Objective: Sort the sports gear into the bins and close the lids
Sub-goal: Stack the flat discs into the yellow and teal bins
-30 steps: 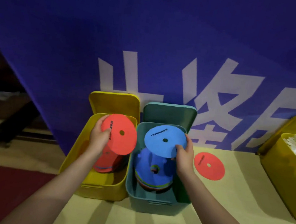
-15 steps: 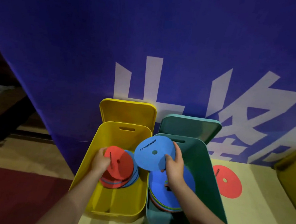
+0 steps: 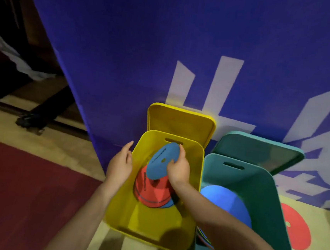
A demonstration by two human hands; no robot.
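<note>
My right hand (image 3: 177, 169) grips a blue flat disc (image 3: 161, 162) and holds it tilted inside the yellow bin (image 3: 190, 191), above a stack of red discs (image 3: 151, 192). My left hand (image 3: 120, 165) hangs open at the yellow bin's left rim and holds nothing. The green bin (image 3: 262, 194) stands to the right with blue discs (image 3: 225, 203) in it. Both lids stand raised against the wall: the yellow lid (image 3: 180, 122) and the green lid (image 3: 258, 150). One red disc (image 3: 295, 228) lies on the floor right of the green bin.
A blue banner wall (image 3: 168, 44) with white characters rises right behind the bins. Red carpet (image 3: 22, 191) covers the floor on the left. Dark furniture legs (image 3: 40, 113) stand at the far left.
My right hand has carried the blue disc from over the green bin into the yellow bin. My left hand has let go of the red disc, which now lies on the stack.
</note>
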